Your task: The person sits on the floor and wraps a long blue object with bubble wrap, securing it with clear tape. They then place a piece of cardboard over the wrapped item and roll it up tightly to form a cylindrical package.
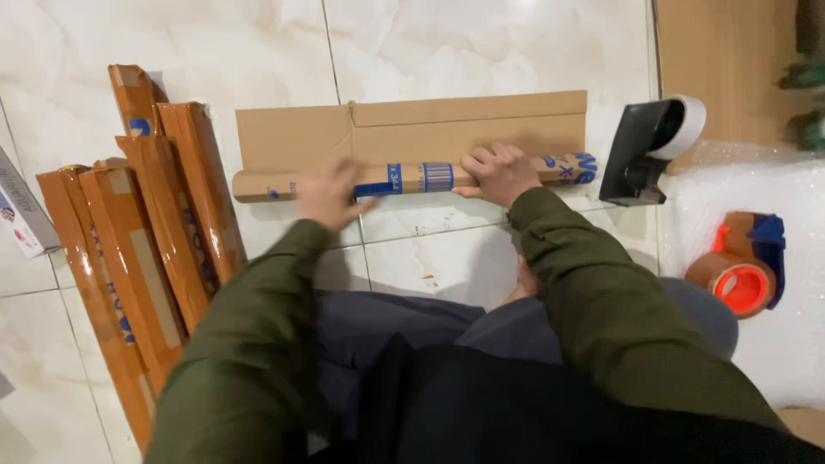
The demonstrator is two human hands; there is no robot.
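The person sits on the pale tiled floor (481, 51), legs folded under dark trousers, both green sleeves reaching forward over a long rolled cardboard package (412, 179) that lies crosswise in front of them. Behind the roll a flat cardboard flap (464, 120) spreads out on the tiles, joined to it along its length.

The right hand (498, 174) presses down on the roll right of its middle, fingers curled over the top — a firm hold on the package, though the fingertips on the far side are hidden. The left hand (328, 193) is smeared by motion; it lies on or just over the roll left of centre, and whether it is closed round the cardboard or merely resting there cannot be told.

To the left lies a heap of finished long packages (142, 249), wrapped in glossy brown tape; the lower ends are cut off by the green sleeve. A white box (21, 215) pokes in at the left edge, mostly out of view.

On the right a black tape dispenser (640, 150) with a pale roll stands just beyond the package's end. Nearer, an orange tape dispenser (743, 266) rests on a sheet of bubble wrap (756, 198) — its far corner is lost against a wooden panel (722, 60).
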